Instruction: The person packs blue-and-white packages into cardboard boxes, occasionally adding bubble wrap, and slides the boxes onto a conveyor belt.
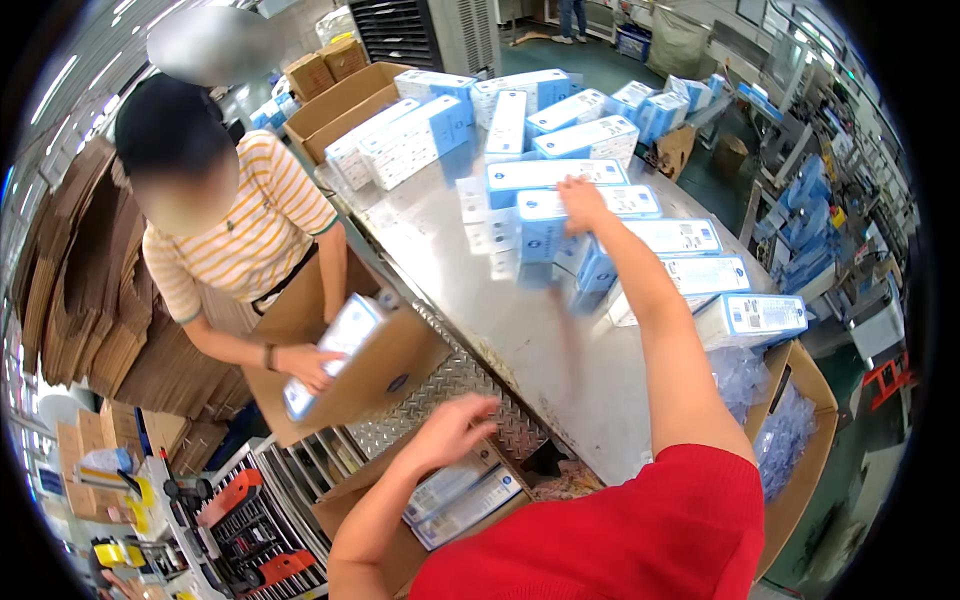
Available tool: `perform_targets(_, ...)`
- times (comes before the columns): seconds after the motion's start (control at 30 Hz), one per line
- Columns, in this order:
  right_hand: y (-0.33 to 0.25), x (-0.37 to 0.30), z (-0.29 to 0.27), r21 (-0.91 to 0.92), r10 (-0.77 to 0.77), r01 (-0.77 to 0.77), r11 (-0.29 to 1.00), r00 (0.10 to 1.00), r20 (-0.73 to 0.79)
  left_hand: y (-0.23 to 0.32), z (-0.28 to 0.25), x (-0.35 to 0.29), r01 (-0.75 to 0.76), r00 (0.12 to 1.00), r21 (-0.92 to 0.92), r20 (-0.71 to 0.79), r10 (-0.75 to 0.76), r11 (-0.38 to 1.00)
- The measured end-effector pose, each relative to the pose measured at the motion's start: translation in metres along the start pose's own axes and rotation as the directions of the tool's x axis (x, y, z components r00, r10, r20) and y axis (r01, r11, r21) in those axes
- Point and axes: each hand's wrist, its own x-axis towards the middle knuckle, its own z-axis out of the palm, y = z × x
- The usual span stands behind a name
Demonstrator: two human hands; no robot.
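Observation:
My right hand reaches across the metal table and grips a blue-and-white box, its fingers over the far edge and thumb on the near side. Similar boxes stand close on both sides, one just behind and one nearer me. Empty, my left hand hovers with fingers loosely apart above an open brown carton. Inside that carton lie blue-and-white boxes, partly hidden by my arm and red shirt. The palm of my left hand is turned out of sight.
Across the table corner, a co-worker holds a blue-and-white box in a tilted carton. A carton of clear plastic bags stands at my right. Flattened cardboard is stacked at left, beyond a roller conveyor.

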Motion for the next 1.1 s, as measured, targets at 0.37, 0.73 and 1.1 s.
perform_targets(0.37,-0.006,-0.026,-0.067,0.511,-0.391,0.368,0.777,0.918,-0.066,-0.042,-0.021,0.26,0.2,0.939,0.742,-0.332,0.09,0.64)
perform_targets(0.73,0.111,-0.139,-0.046,0.285,-0.114,-0.022,0.958,0.884,0.453,-0.017,-0.032,0.163,0.214,0.948,0.781,-0.022,-0.316,0.587)
perform_targets(1.1,0.049,-0.124,-0.013,0.292,-0.011,0.001,0.956,0.999,0.034,0.01,-0.074,0.088,0.051,0.735,0.208,-0.67,0.104,0.977)
